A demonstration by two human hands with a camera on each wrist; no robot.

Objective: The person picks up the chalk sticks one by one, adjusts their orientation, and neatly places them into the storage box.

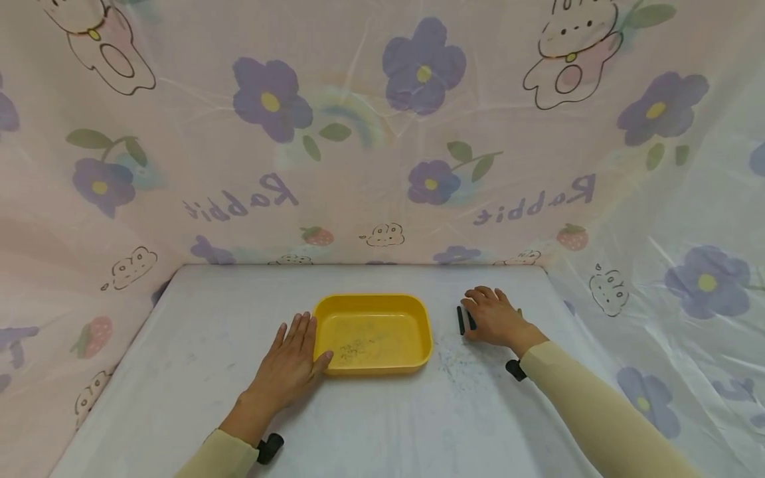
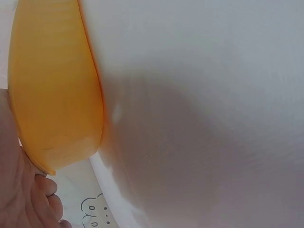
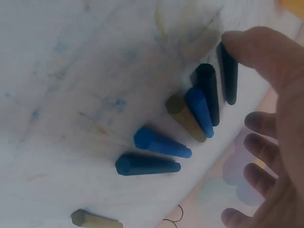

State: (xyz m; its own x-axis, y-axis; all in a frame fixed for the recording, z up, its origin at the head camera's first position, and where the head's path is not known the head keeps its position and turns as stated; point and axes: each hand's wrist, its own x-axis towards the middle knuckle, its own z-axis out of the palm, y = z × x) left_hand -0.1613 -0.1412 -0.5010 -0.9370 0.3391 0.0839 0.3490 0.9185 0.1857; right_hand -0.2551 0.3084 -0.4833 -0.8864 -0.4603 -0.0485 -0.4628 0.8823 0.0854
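A yellow rectangular tray [image 1: 388,335] stands on the white table. My left hand [image 1: 285,364] lies along its left side with straight fingers, the thumb over the near left corner. In the left wrist view, fingers curve past the end of the tray wall [image 2: 54,90]. Right of the tray, my right hand [image 1: 493,320] hovers over a row of crayons. Its thumb tip touches the end of a dark crayon [image 3: 229,76], while the other fingers are spread apart. Beside that lie a blackish crayon [image 3: 208,92], blue crayons [image 3: 159,142], an olive crayon [image 3: 184,118] and a teal crayon [image 3: 147,165].
Another olive crayon [image 3: 95,220] lies apart from the row. Blue and grey crayon marks [image 1: 457,364] stain the white cloth right of the tray, and dark scribbles show on the tray floor. A patterned curtain [image 1: 358,166] encloses the table's back and sides.
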